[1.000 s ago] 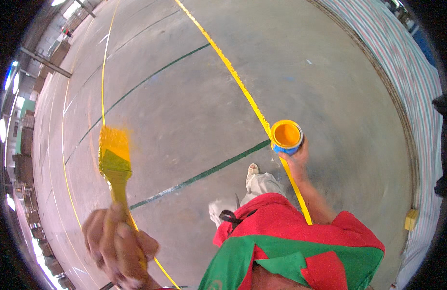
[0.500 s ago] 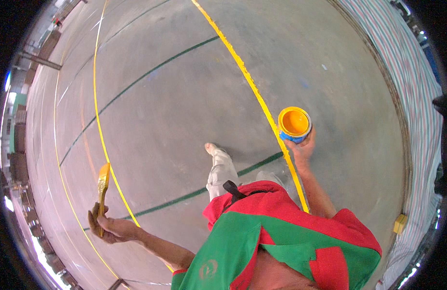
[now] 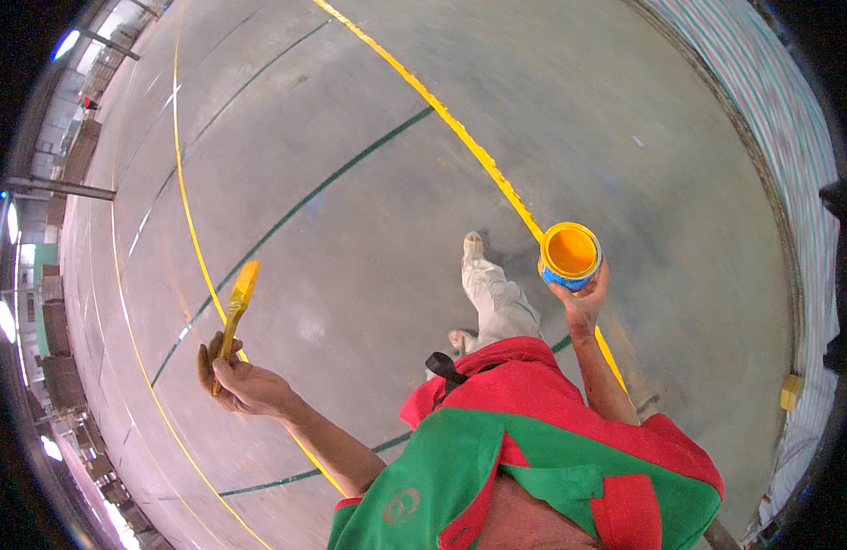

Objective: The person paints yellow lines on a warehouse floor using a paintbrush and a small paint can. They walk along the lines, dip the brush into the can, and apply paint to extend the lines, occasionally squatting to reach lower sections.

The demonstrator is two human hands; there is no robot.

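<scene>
The right hand [image 3: 581,302] grips a small round paint can [image 3: 569,256] from below, fingers wrapped up around its blue side, and holds it upright at about two o'clock from the person's chest. The can is open at the top and filled with bright yellow paint that reaches close to the rim; the inner wall is coated the same yellow.

The left hand [image 3: 240,380] is clenched around the handle of a flat paintbrush [image 3: 236,302], out at about nine o'clock from the body with the arm stretched sideways. The brush points up and away toward twelve o'clock, tilted slightly right, and its bristles and handle are smeared yellow. It hangs in the air above the floor, well apart from the can.

Below lies a grey concrete floor [image 3: 368,275]. A thick yellow painted line [image 3: 460,133] runs from the top at twelve o'clock down toward the can and passes behind the right forearm. Thinner yellow lines [image 3: 181,183] curve along the left side at ten o'clock, and dark green lines [image 3: 341,170] cross the floor between them.

The person wears a red and green top [image 3: 533,458] and pale trousers; one leg [image 3: 492,289] is stepped forward just left of the can.
</scene>
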